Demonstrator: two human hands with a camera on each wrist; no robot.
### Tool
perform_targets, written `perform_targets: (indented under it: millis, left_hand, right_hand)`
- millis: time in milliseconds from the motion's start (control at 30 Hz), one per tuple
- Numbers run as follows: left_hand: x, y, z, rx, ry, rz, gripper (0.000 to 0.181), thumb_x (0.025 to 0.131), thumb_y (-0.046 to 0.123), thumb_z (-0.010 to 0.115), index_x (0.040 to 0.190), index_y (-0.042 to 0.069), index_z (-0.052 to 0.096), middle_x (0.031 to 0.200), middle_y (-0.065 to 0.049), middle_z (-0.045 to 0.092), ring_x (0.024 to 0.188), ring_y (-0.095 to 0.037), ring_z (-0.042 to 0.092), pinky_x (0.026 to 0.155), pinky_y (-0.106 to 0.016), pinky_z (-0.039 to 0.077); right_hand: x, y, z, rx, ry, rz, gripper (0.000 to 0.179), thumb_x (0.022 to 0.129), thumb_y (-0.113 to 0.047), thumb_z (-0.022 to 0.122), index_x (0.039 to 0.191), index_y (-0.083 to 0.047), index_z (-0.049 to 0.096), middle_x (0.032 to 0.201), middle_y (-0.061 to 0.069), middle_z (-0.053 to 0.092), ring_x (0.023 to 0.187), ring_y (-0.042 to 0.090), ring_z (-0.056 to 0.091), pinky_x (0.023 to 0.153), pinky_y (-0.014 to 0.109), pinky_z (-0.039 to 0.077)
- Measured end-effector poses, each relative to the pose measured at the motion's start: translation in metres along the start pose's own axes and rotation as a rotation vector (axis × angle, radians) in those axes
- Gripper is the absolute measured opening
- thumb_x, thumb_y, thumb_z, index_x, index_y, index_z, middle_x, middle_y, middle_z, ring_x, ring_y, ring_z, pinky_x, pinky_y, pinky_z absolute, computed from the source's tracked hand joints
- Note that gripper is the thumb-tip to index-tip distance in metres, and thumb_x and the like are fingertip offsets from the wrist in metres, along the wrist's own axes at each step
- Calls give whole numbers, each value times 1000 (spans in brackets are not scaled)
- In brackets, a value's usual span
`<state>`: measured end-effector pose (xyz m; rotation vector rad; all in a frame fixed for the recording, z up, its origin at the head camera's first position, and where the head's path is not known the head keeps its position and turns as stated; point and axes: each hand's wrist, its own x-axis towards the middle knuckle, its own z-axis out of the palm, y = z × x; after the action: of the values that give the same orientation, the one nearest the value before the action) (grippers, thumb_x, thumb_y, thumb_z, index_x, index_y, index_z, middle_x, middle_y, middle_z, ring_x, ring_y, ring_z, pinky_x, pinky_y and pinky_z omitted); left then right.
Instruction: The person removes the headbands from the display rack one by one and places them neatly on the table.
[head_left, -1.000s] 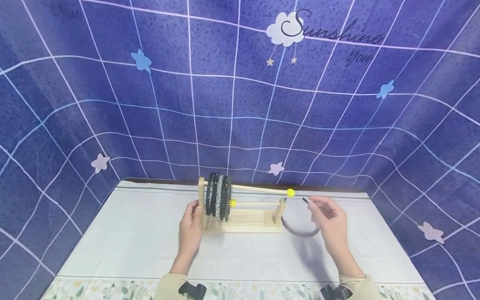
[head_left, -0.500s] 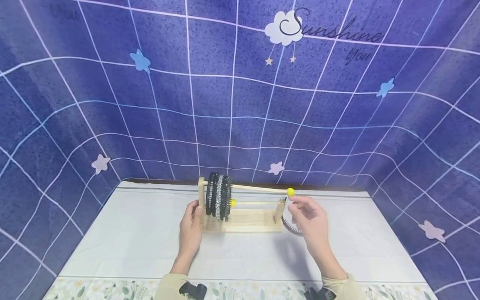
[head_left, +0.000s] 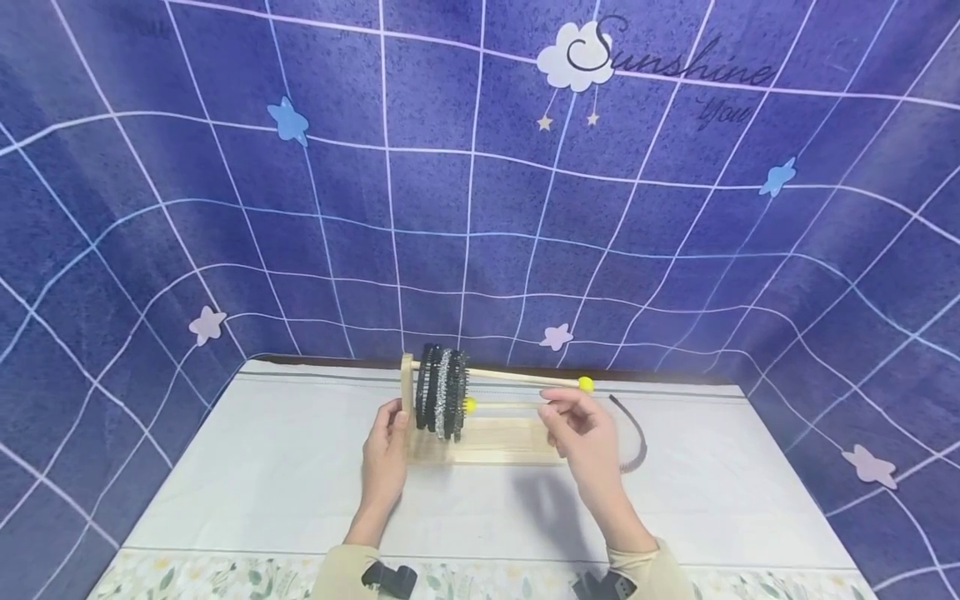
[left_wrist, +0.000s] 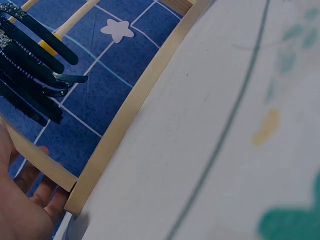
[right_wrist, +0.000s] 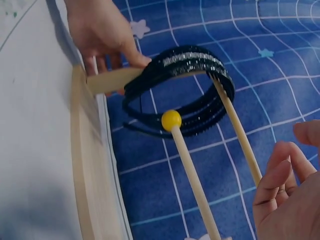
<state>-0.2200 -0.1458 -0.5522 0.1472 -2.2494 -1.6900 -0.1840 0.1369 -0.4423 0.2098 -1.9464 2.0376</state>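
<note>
A wooden stand (head_left: 487, 452) with two rods and yellow end balls sits on the white table cover. Several black headbands (right_wrist: 200, 55), one with silver glitter, hang together on its upper rod (head_left: 525, 379). My left hand (head_left: 386, 454) grips the stand's left upright, thumb in front and fingers behind. Before the stand's right end is my right hand (head_left: 588, 442), fingers loosely bent. In the right wrist view, nothing shows between the right hand's fingers (right_wrist: 275, 187). Behind this hand is a dark toothed headband (head_left: 641, 442), partly hidden, apart from the others.
A blue cloth (head_left: 480, 208) with white grid lines and stars rises behind and at both sides. The table cover (head_left: 247, 467) has a floral strip (head_left: 465, 575) along its front edge. A yellow ball (right_wrist: 171, 120) caps the lower rod.
My right hand has moved left, away from the loose headband's right end and past the upper rod's yellow ball. That headband stays in place, and my left hand keeps its hold.
</note>
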Motion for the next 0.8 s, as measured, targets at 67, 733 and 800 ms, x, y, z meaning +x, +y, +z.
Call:
perform_targets:
  millis: [67,733,800]
  left_hand:
    - [0,0,1,2,-2,6,53,121,44,44,156,6,56,144,-22,69,133,-44,67,110,-64,55]
    - [-1,2,2,-14,-8,-8,53,120,45,45,157,8,55,149,-22,66,137,-43,65,114,-65,51]
    - [-1,2,1,-11,-10,-8,53,120,45,44,157,8,55,150,-22,66,137,-44,64,114,-65,51]
  right_hand:
    - [-1,-1,4,-11,0,10,18,99,3,79,117,7,76,81,-4,68,58,7,55,47,16,40]
    - [10,-1,44,-36,-78,41,26,97,-3,84,120,5,76,91,10,78,62,9,66,48,17,43]
    - [11,1,48,-45,-93,46,28,97,-4,84,122,4,76,94,12,79,64,9,67,48,17,44]
